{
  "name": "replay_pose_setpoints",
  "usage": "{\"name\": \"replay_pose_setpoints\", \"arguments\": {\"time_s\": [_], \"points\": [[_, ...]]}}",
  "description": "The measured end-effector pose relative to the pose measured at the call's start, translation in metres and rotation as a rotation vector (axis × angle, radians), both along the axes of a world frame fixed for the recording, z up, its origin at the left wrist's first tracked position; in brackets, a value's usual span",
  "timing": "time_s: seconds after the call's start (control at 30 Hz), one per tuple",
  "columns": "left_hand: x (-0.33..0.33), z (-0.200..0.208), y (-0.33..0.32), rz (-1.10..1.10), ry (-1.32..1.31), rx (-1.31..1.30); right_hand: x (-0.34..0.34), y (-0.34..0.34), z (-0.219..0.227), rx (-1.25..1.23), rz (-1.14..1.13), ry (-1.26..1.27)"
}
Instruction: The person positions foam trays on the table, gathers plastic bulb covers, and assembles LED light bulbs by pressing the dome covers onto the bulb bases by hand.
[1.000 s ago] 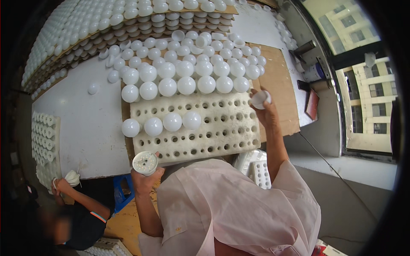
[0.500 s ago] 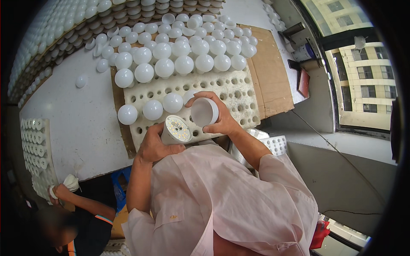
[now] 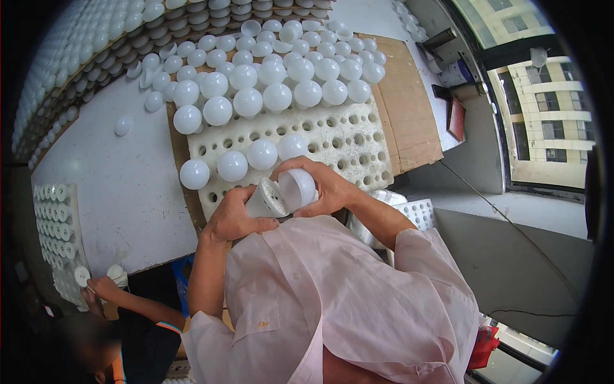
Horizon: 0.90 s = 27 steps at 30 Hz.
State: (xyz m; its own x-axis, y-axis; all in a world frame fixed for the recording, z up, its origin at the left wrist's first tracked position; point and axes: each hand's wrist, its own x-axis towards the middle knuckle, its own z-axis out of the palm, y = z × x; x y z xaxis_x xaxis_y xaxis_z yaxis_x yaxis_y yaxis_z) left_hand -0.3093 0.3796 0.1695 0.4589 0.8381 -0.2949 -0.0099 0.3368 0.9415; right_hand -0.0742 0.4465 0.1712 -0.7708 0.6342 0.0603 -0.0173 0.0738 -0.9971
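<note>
My left hand (image 3: 231,216) is wrapped round a white bulb base (image 3: 258,203), whose round circuit board faces right. My right hand (image 3: 330,186) grips a white dome-shaped bulb cover (image 3: 299,185) by its outside, with the hollow side toward the base. Cover and board meet at a slant, the rims touching or nearly so; which, I cannot tell. Just beyond my hands, a row of round white bulbs (image 3: 232,166) stands in the holes of a white foam tray (image 3: 281,128).
More bulbs (image 3: 248,101) fill the tray's far rows, with loose covers (image 3: 251,28) behind. Stacked layers of covers (image 3: 96,48) rise at far left. A foam tray of bulb bases (image 3: 56,221) lies at left, beside a co-worker's hand (image 3: 102,288). Cardboard (image 3: 406,105) sticks out at right.
My right hand has brought the bulb cover left and down to the base, turning its opening toward the board. The left hand has tilted the base rightward. The co-worker now holds a white disc.
</note>
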Motion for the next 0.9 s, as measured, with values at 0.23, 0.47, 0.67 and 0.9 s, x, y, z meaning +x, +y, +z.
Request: {"name": "replay_pose_setpoints", "arguments": {"time_s": [0.23,0.47,0.67,0.9], "points": [[0.000,0.017,0.002,-0.080,0.195,-0.044,-0.011,0.001,0.033,0.356,0.264,-0.425],[0.005,0.017,-0.009,0.002,0.155,-0.108,-0.019,-0.011,0.019,0.501,0.141,-0.348],[0.016,0.012,-0.018,0.129,0.184,-0.020,-0.029,-0.015,0.024,0.625,0.000,-0.230],[0.035,0.027,-0.016,0.178,0.436,0.151,-0.018,-0.013,0.018,0.545,0.038,-0.267]]}}
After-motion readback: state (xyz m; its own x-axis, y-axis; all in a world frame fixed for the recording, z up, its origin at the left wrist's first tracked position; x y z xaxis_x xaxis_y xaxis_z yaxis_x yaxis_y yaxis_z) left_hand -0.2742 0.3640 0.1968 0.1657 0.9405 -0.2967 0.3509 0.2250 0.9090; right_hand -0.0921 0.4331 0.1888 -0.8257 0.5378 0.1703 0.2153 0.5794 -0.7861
